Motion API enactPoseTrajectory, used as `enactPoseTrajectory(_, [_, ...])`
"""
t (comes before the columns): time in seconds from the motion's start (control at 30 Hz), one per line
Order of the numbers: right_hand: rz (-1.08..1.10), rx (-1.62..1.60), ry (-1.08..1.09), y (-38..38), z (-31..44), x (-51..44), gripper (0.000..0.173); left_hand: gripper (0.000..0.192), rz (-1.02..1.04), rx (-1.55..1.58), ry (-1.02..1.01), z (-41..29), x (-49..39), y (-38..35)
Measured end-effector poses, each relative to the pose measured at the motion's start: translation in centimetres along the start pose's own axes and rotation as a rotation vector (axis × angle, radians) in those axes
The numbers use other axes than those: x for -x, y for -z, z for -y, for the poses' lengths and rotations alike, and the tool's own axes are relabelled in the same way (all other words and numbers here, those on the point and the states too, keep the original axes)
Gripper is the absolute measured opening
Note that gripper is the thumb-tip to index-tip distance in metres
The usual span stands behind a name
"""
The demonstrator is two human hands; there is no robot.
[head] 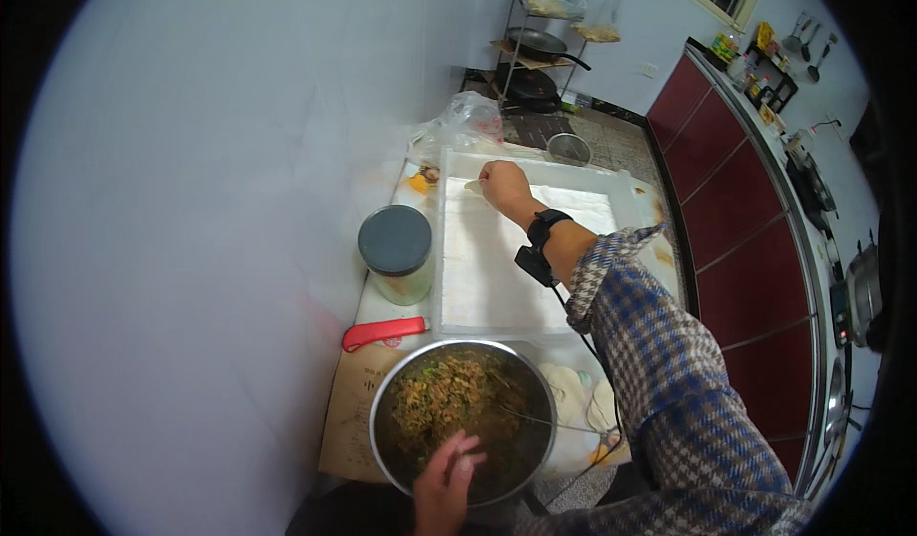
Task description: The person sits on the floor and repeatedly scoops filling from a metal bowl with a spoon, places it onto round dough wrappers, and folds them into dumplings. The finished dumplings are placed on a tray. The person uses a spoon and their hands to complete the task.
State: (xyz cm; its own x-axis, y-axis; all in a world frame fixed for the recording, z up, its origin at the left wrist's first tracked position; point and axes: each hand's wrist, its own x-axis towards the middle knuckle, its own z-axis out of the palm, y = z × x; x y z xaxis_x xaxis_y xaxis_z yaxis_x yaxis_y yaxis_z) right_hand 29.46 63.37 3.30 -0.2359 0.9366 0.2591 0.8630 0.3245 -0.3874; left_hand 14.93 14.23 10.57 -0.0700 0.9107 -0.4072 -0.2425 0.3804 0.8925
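Observation:
My right hand reaches over the far left corner of a white plastic tray. Its fingers are shut on a small pale piece of dough, likely a dumpling, mostly hidden by the hand. A white cloth lines the tray. Nearer me is a metal bowl of minced filling with green bits. A thin metal utensil handle rests across its right rim. My left hand hovers over the bowl's near side, fingers apart, nothing visible in it. Round dough wrappers lie right of the bowl.
Left of the tray stand a jar with a grey lid and a red-handled tool. A brown paper lies under the bowl's left side. Behind are a plastic bag and a sieve or bowl. A black cable trails from my right wrist.

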Motion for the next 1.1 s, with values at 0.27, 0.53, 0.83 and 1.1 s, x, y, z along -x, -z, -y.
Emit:
enactPoseTrajectory(0.27, [0.002,-0.031,0.152,-7.0,-0.8,-3.5,0.017,0.043,-0.008,0.068,-0.018,0.4,-0.4,0.5])
enactPoseTrajectory(0.53, [0.286,0.268,0.386,4.4,0.5,1.2,0.034,0.044,-0.097,0.004,0.1,-0.9,0.3,-0.3])
enactPoseTrajectory(0.83, [0.972,-0.602,-0.253,31.6,3.2,28.2,0.034,0.036,-0.028,-0.036,-0.096,-1.0,2.8,-1.2])
enactPoseTrajectory(1.1, [0.143,-0.068,-0.251,18.3,-5.2,47.9,0.029,0.03,0.058,-0.005,-0.231,1.9,4.4,-2.6])
